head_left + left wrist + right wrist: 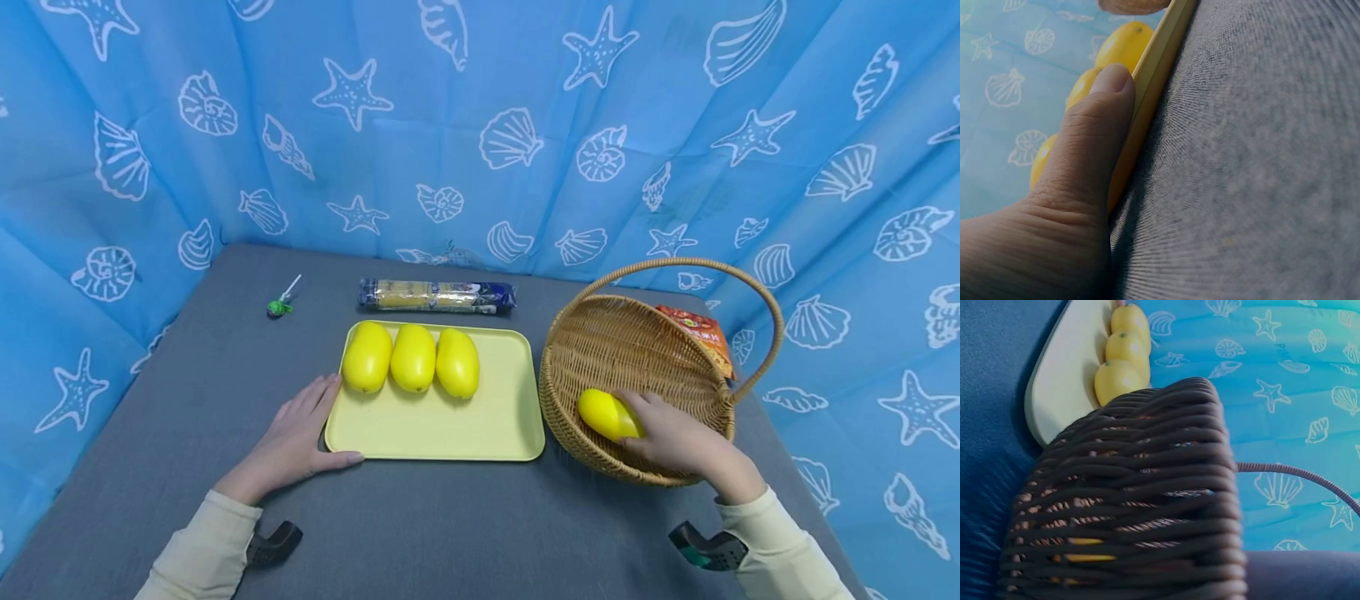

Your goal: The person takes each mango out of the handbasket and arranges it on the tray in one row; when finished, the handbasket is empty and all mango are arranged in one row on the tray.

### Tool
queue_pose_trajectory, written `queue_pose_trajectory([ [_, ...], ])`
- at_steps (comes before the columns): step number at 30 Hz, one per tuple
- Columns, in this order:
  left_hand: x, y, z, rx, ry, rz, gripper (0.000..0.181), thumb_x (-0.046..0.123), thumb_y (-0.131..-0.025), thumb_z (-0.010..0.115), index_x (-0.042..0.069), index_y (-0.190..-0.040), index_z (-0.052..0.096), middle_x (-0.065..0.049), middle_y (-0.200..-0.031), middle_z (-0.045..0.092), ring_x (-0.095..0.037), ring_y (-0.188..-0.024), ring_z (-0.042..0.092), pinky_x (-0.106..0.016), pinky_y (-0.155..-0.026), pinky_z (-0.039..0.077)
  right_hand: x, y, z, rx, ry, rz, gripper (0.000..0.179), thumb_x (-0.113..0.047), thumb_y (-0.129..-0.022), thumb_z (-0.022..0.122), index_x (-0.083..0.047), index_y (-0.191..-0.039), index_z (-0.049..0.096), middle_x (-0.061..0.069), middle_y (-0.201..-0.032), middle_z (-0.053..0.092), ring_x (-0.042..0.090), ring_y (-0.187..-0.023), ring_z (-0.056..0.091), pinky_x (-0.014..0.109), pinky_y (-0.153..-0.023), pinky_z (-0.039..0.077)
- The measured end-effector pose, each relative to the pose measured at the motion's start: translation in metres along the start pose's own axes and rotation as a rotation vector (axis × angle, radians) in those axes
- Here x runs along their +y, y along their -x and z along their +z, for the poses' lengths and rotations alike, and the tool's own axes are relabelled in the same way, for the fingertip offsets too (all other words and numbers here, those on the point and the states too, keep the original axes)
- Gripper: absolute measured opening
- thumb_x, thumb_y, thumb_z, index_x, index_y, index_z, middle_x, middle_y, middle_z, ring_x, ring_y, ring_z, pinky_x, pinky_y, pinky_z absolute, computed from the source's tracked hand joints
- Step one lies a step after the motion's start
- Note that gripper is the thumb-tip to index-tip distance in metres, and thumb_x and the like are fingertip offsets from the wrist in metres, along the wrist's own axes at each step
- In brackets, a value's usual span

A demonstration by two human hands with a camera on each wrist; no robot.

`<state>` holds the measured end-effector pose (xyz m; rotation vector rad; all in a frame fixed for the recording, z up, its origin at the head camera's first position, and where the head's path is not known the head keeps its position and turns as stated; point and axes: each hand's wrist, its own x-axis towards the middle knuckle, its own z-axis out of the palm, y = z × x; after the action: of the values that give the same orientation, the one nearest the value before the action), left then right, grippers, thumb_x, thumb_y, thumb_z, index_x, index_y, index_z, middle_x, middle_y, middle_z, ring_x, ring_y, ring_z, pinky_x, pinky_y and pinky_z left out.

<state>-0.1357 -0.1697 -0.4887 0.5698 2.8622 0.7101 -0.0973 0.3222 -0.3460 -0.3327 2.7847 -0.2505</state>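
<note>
Inside the wicker basket, my right hand grips a yellow mango, fingers over its right side. The basket's woven wall blocks most of that hand in the right wrist view. Three more yellow mangoes lie in a row along the far left part of a pale yellow tray. My left hand rests at the tray's near left corner, its fingers stretched along the left side. Its thumb lies against the near rim.
Behind the tray lies a long clear-and-blue packet. A green lollipop is at the back left of the grey table. Partly hidden behind the basket is a red snack bag. The basket's tall handle arches over it.
</note>
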Motion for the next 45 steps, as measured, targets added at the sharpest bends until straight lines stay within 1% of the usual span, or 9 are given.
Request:
queue_pose_trajectory([
  [5, 0.0007, 0.0004, 0.0002, 0.004, 0.000, 0.000, 0.123, 0.079, -0.071, 0.058, 0.007, -0.154, 0.005, -0.021, -0.158, 0.012, -0.041, -0.144, 0.013, -0.062, -0.110, 0.015, -0.0009, -0.0033, 0.0051, 0.071, -0.025, 0.033, 0.067, -0.027, -0.085, 0.071, 0.001, -0.138, 0.043, 0.019, -0.109, 0.057, 0.019, -0.078, 0.051, 0.034, -0.062, 0.043],
  [14, 0.0007, 0.0001, 0.0009, 0.001, -0.001, -0.007, 0.123, 0.080, -0.071, 0.057, 0.007, -0.154, 0.005, -0.021, -0.158, 0.012, -0.041, -0.144, 0.012, -0.062, -0.110, 0.015, -0.0029, -0.0001, 0.0085, 0.001, -0.030, 0.090, 0.073, -0.030, -0.089, 0.067, 0.000, -0.146, 0.033, 0.023, -0.110, 0.053, 0.019, -0.072, 0.049, 0.032, -0.057, 0.041],
  [18, 0.0006, 0.0002, 0.0011, 0.002, -0.005, -0.010, 0.124, 0.081, -0.070, 0.056, 0.007, -0.154, 0.005, -0.021, -0.158, 0.012, -0.041, -0.143, 0.013, -0.062, -0.110, 0.015, -0.0018, 0.0011, 0.0077, -0.008, -0.009, 0.064, 0.066, -0.029, -0.094, 0.059, 0.006, -0.144, 0.033, 0.030, -0.121, 0.051, 0.030, -0.089, 0.059, 0.045, -0.071, 0.051],
  [22, 0.0004, 0.0004, 0.0010, 0.006, 0.000, -0.007, 0.124, 0.081, -0.070, 0.057, 0.006, -0.154, 0.006, -0.021, -0.158, 0.013, -0.041, -0.144, 0.013, -0.061, -0.111, 0.015, -0.0011, 0.0011, 0.0078, -0.017, -0.004, 0.038, 0.061, -0.024, -0.096, 0.057, 0.011, -0.142, 0.035, 0.034, -0.134, 0.044, 0.044, -0.113, 0.054, 0.057, -0.090, 0.046],
  [25, 0.0006, 0.0007, 0.0008, 0.006, 0.002, -0.004, 0.123, 0.080, -0.071, 0.057, 0.006, -0.154, 0.006, -0.021, -0.158, 0.013, -0.041, -0.144, 0.013, -0.061, -0.111, 0.015, -0.0008, 0.0007, 0.0086, -0.016, -0.020, 0.036, 0.062, -0.025, -0.095, 0.058, 0.006, -0.144, 0.034, 0.030, -0.129, 0.051, 0.035, -0.100, 0.059, 0.049, -0.081, 0.050],
  [28, 0.0009, 0.0011, 0.0004, 0.005, 0.003, -0.006, 0.123, 0.080, -0.071, 0.058, 0.006, -0.154, 0.007, -0.021, -0.158, 0.013, -0.040, -0.144, 0.012, -0.061, -0.111, 0.015, -0.0010, 0.0000, 0.0089, -0.015, -0.028, 0.030, 0.062, -0.026, -0.095, 0.060, -0.001, -0.146, 0.035, 0.024, -0.121, 0.055, 0.022, -0.085, 0.055, 0.038, -0.068, 0.045],
  [30, 0.0011, 0.0013, 0.0001, 0.005, 0.004, -0.007, 0.122, 0.080, -0.071, 0.057, 0.006, -0.154, 0.007, -0.020, -0.158, 0.013, -0.040, -0.144, 0.012, -0.061, -0.111, 0.015, -0.0014, -0.0003, 0.0086, -0.020, -0.031, 0.028, 0.061, -0.026, -0.094, 0.060, -0.004, -0.146, 0.036, 0.023, -0.119, 0.056, 0.019, -0.080, 0.052, 0.036, -0.065, 0.043],
  [38, 0.0014, 0.0012, -0.0005, 0.011, 0.010, -0.002, 0.121, 0.078, -0.072, 0.058, 0.007, -0.154, 0.007, -0.019, -0.159, 0.013, -0.040, -0.144, 0.012, -0.061, -0.111, 0.015, -0.0005, -0.0005, 0.0064, -0.057, -0.051, 0.031, 0.067, -0.031, -0.092, 0.063, -0.008, -0.148, 0.035, 0.029, -0.129, 0.050, 0.025, -0.091, 0.056, 0.041, -0.070, 0.045],
  [45, 0.0005, 0.0006, 0.0000, 0.010, 0.008, -0.003, 0.122, 0.080, -0.071, 0.058, 0.007, -0.154, 0.007, -0.020, -0.158, 0.013, -0.040, -0.144, 0.013, -0.061, -0.110, 0.016, 0.0013, -0.0025, 0.0073, -0.065, -0.074, 0.035, 0.070, -0.033, -0.090, 0.066, -0.007, -0.148, 0.034, 0.030, -0.129, 0.049, 0.024, -0.089, 0.054, 0.040, -0.070, 0.045],
])
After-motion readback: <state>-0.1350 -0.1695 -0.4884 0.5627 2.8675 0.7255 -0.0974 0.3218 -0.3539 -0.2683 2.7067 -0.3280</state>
